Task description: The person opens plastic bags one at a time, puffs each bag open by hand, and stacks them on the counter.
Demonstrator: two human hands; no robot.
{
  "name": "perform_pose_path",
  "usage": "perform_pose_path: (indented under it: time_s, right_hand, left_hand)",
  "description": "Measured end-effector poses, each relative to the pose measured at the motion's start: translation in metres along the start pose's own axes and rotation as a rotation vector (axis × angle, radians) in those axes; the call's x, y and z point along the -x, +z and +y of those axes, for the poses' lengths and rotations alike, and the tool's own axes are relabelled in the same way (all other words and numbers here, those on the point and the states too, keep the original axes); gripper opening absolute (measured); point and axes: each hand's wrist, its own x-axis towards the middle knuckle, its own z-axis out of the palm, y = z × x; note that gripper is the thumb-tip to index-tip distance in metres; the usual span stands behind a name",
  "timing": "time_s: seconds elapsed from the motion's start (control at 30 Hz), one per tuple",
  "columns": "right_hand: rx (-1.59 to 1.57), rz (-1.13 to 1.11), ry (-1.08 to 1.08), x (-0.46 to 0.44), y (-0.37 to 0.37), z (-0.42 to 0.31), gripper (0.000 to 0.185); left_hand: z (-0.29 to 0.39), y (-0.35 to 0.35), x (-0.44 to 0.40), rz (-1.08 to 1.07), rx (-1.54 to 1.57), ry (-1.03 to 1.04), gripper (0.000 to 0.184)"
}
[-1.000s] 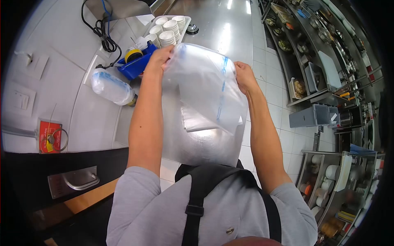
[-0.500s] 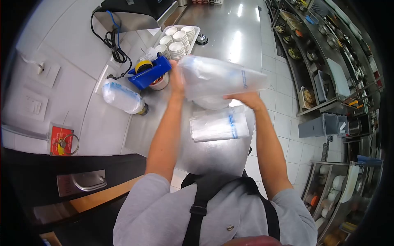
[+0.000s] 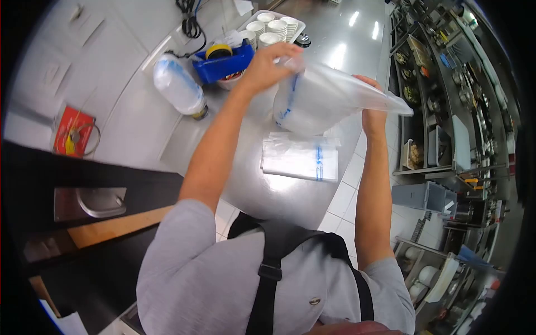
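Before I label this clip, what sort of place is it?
Probably a restaurant kitchen: a steel counter, stacked white cups on a tray, and metal shelves of food and cookware.

No wording, brand or number can be read. Blue print runs down the lifted clear bag (image 3: 318,103), blurred. The folded plastic bags (image 3: 287,159) on the tabletop (image 3: 254,192) carry a blue printed strip, too small to make out. The wrapped bundle (image 3: 177,84) shows blue marks, and the red sign (image 3: 81,120) on the wall bears illegible print.
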Motion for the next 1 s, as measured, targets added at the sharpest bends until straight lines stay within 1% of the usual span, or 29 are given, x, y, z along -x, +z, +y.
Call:
perform_pose_path:
  time_s: [0.03,0.07,0.1,0.17,0.2,0.3,0.33,0.43,0.53,0.6,0.63,0.7,0.73,0.77,0.83,0.9,0.93,1.0]
  right_hand:
    - [-0.065,0.027,-0.011,-0.008,-0.01,0.015,0.039]
    - [-0.127,0.054,-0.022,-0.014,-0.017,0.021,0.037]
    - [-0.114,0.066,0.068,-0.016,-0.018,0.014,0.039]
    - [-0.077,0.077,0.249,-0.022,-0.013,-0.007,0.046]
    - [-0.07,0.074,0.232,-0.025,-0.02,0.002,0.054]
    - [-0.188,0.107,0.275,-0.011,-0.011,-0.016,0.051]
    - [-0.244,0.099,0.252,-0.006,-0.014,-0.014,0.048]
    - [-0.248,0.019,0.224,0.009,-0.02,-0.011,0.043]
    - [-0.203,-0.058,0.202,0.017,-0.025,0.0,0.041]
    - [-0.052,-0.23,0.204,0.015,-0.047,0.029,0.046]
    - [-0.005,-0.257,0.229,0.017,-0.04,0.027,0.049]
    - [0.091,-0.314,0.275,0.021,-0.024,0.02,0.057]
    - [0.07,-0.277,0.291,0.023,-0.016,0.025,0.058]
    - [0.053,-0.24,0.314,0.027,-0.011,0.028,0.059]
    - [-0.076,-0.245,0.363,0.03,-0.008,0.033,0.062]
    - [-0.226,-0.205,0.365,0.026,-0.007,0.044,0.063]
    - [-0.237,-0.176,0.381,0.025,-0.008,0.048,0.063]
    - [-0.26,-0.113,0.411,0.021,-0.01,0.057,0.062]
  left_hand:
    - [0.004,-0.005,-0.015,0.021,0.07,-0.091,0.035]
    - [0.019,-0.015,-0.03,-0.006,0.06,-0.283,0.037]
    - [0.028,-0.021,-0.041,-0.034,0.056,-0.478,0.041]
    - [0.007,-0.018,-0.061,-0.059,0.046,-0.475,0.049]
    - [0.002,-0.02,-0.066,-0.067,0.037,-0.469,0.054]
    - [-0.003,-0.022,-0.06,0.028,0.608,-0.474,0.069]
    - [0.019,-0.024,-0.047,0.047,0.524,-0.461,0.08]
    - [-0.02,-0.018,-0.014,0.029,0.872,-0.428,0.087]
    - [-0.025,-0.003,0.035,0.045,1.173,-0.297,0.074]
    - [-0.036,0.02,0.055,0.075,1.017,-0.269,0.073]
    - [-0.038,0.03,0.06,0.092,0.941,-0.256,0.075]
    - [-0.034,0.045,0.064,0.08,0.677,-0.215,0.086]
    - [-0.031,0.053,0.065,0.078,0.545,-0.198,0.092]
    - [-0.027,0.064,0.067,0.199,0.404,-0.202,0.1]
    - [-0.016,0.089,0.069,0.429,0.117,-0.219,0.116]
    - [0.016,0.114,0.077,0.561,-0.063,-0.345,0.12]
    - [0.029,0.125,0.082,0.62,-0.148,-0.407,0.123]
    - [0.035,0.137,0.096,0.662,-0.092,-0.344,0.113]
